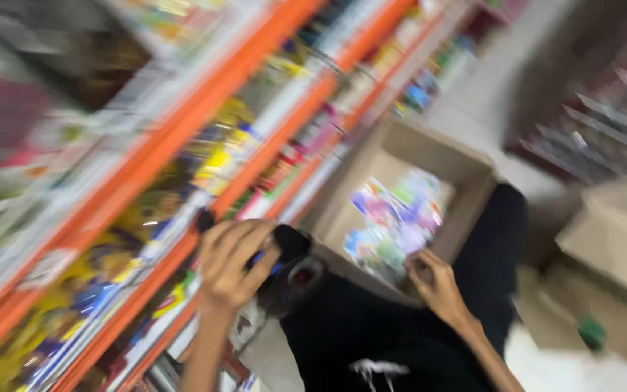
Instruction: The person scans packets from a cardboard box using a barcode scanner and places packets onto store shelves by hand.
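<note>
Left hand (232, 263) grips dark packet (289, 243); cardboard box (473, 170).

Orange-edged shelves (183, 138) run diagonally across left, packed with blurred colourful packets, mostly yellow and red. Second cardboard box (618, 232) at right edge, flaps open. Small green object (591, 332) on floor beside it. Blurred rack of goods (604, 131) at upper right. Pale floor aisle (495, 80) between.

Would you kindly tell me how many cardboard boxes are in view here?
2. One open cardboard box with colourful packets sits beside the orange shelves, by the right hand. A second box lies at the right edge. Blur may hide more.
</note>
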